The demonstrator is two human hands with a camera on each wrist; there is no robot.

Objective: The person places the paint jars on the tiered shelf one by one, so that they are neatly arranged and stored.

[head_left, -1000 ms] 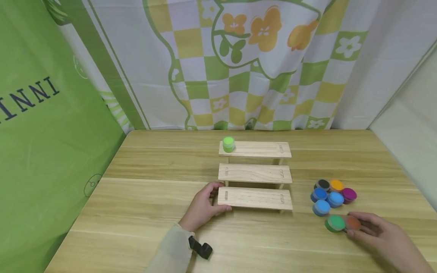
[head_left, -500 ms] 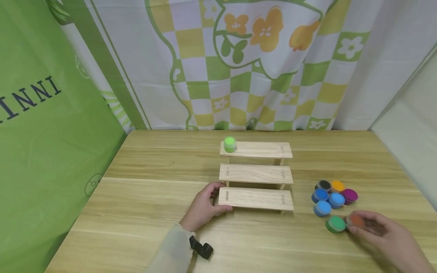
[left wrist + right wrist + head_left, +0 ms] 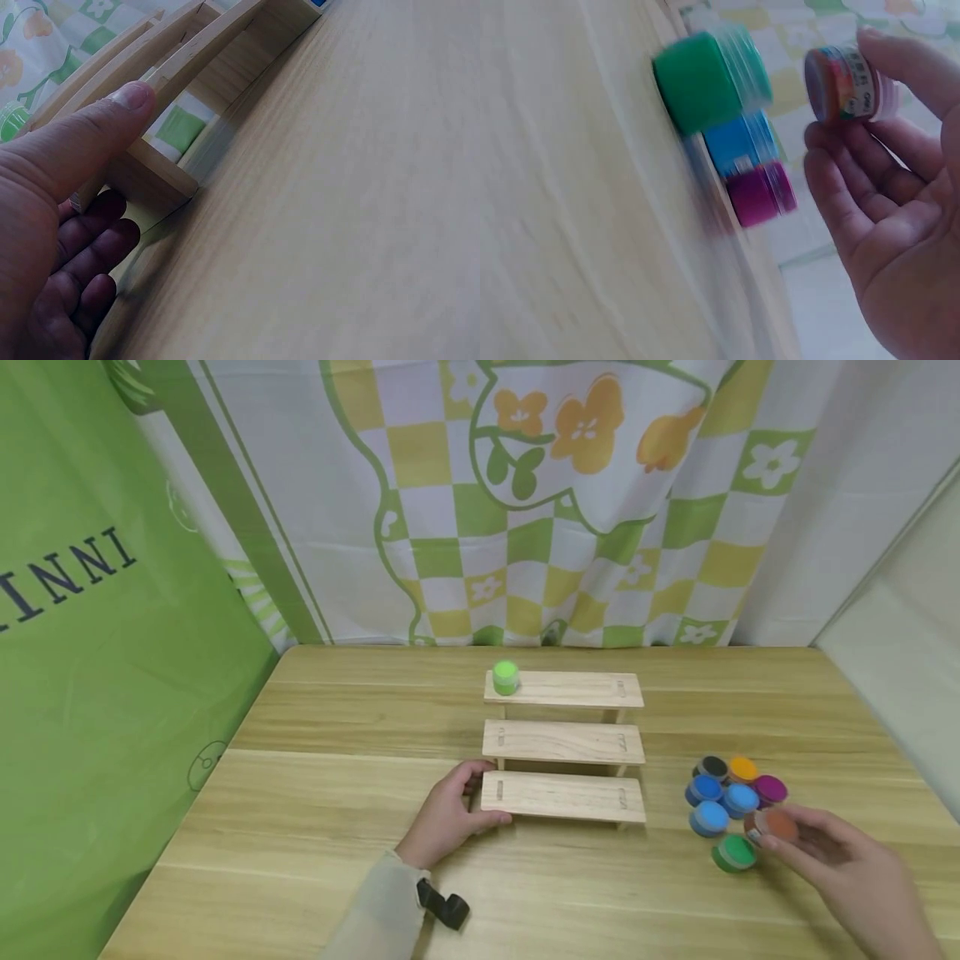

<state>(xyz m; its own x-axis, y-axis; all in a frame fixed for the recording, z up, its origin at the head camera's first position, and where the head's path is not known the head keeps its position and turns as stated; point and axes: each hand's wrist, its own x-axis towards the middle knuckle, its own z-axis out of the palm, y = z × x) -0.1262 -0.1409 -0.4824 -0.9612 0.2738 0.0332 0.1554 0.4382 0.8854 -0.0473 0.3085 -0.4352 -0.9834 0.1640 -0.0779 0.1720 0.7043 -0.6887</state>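
Note:
My right hand (image 3: 851, 860) pinches a small brown paint jar (image 3: 776, 825) between thumb and fingers. In the right wrist view the jar (image 3: 844, 84) is raised off the table and tilted, its printed label showing. A green paint jar (image 3: 734, 853) stands just left of that hand. My left hand (image 3: 448, 814) grips the left end of the lowest step of a three-step wooden display stand (image 3: 562, 795). Its thumb (image 3: 133, 96) lies along the step's front edge, with the other fingers curled behind and below. On the top step's left end sits a light green paint jar (image 3: 506, 677).
Right of the stand, several more paint jars cluster: black (image 3: 710, 767), orange (image 3: 743, 769), purple (image 3: 770, 790) and blue ones (image 3: 708, 818). A patterned curtain (image 3: 562, 527) hangs along the table's back edge, and a green cloth (image 3: 112, 693) borders the left side.
My right hand has lifted the brown jar from beside the green jar, carrying it slightly up and away. The left hand keeps its hold on the stand.

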